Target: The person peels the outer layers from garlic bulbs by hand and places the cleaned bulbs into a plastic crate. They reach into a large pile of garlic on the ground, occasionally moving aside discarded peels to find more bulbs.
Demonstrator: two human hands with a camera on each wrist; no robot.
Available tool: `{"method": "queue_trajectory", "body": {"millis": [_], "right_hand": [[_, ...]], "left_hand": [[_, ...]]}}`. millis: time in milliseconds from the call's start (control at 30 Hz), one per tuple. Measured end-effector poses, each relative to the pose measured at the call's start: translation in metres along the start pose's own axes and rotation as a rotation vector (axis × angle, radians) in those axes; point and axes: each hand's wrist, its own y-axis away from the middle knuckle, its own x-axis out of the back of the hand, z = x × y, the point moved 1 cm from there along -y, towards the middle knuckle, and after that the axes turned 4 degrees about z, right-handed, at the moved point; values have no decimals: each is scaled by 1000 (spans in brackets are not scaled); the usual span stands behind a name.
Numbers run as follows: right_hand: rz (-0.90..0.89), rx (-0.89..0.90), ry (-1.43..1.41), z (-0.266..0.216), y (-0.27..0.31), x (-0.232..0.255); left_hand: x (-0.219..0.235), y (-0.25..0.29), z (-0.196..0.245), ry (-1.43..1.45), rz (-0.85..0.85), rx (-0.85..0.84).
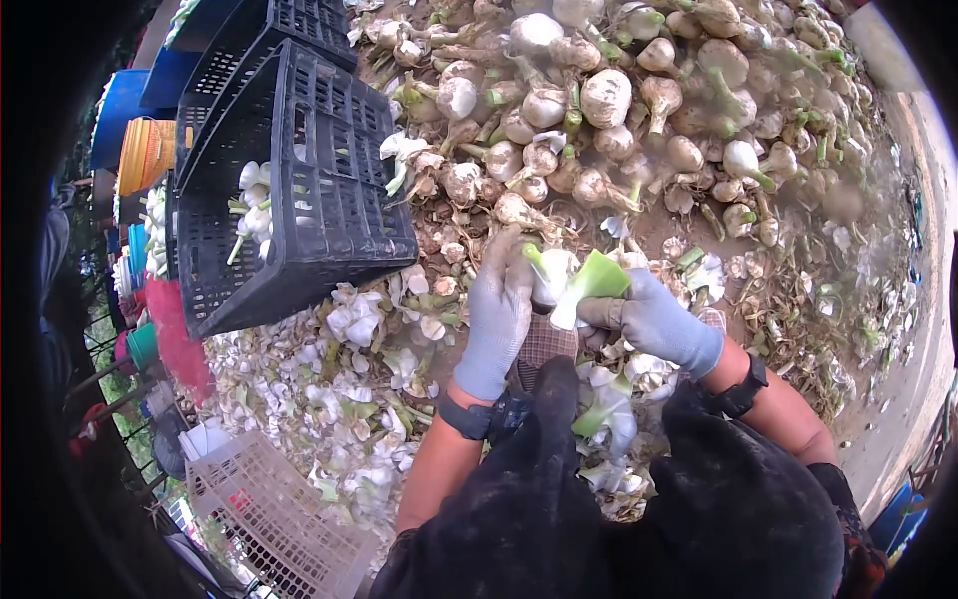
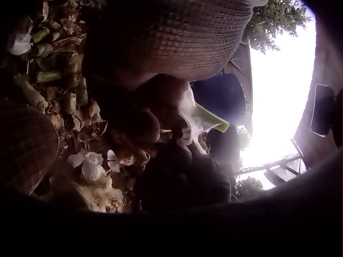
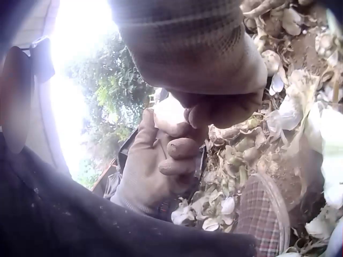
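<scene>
In the head view the gloved left hand point(image 1: 502, 309) grips a white garlic bulb point(image 1: 550, 276), its fingers curled round the far side. The gloved right hand point(image 1: 659, 317) pinches a broad green-and-white leaf sheath point(image 1: 596, 284) between thumb and fingers, right beside the bulb. The right wrist view shows the left hand point(image 3: 155, 166) with curled fingers under the pale bulb point(image 3: 170, 113), and the right hand point(image 3: 198, 59) close against it. In the left wrist view both hands are dark, with the green-edged sheath point(image 2: 206, 119) sticking out between them.
Untrimmed bulbs point(image 1: 606, 98) are heaped beyond the hands. A black crate point(image 1: 339, 170) with white bulbs point(image 1: 255, 205) inside lies tipped at the left. Peeled skins point(image 1: 339, 419) cover the ground around a checked shoe point(image 1: 547, 344). A pale crate point(image 1: 269, 509) lies lower left.
</scene>
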Motion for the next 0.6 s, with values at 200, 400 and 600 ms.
{"method": "queue_trajectory", "body": {"millis": [200, 400, 600], "right_hand": [[0, 259, 389, 8, -1, 0], [238, 399, 1278, 30, 2, 25], [-468, 30, 1373, 38, 38, 9]], "left_hand": [[4, 20, 13, -205, -94, -94], [19, 29, 15, 220, -176, -8], [42, 12, 26, 710, -19, 44]]}}
